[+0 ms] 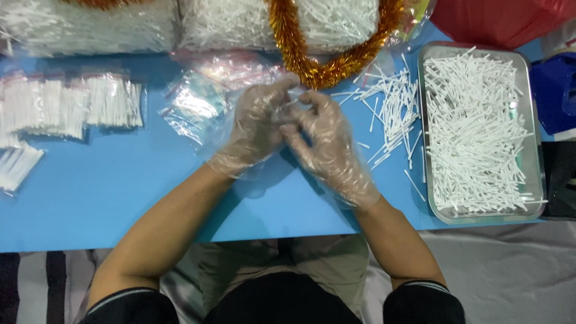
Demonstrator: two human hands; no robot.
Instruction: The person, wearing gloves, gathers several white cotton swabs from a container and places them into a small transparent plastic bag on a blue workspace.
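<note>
Two gloved hands meeting fingertip to fingertip over the blue counter (90, 192), near the middle. Left hand (255, 129) and right hand (327, 147) both pinched together on something small and white between them, probably a few thin sticks; exact hold unclear through the crumpled gloves. Loose white sticks (390, 114) scattered just right of the right hand, lying mostly near-to-far. Steel tray (537, 150) further right. Clear bags (195, 105) left.

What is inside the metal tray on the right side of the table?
The metal tray holds a dense heap of thin white sticks. Its bottom is almost fully covered, so anything under the heap cannot be seen.
</note>
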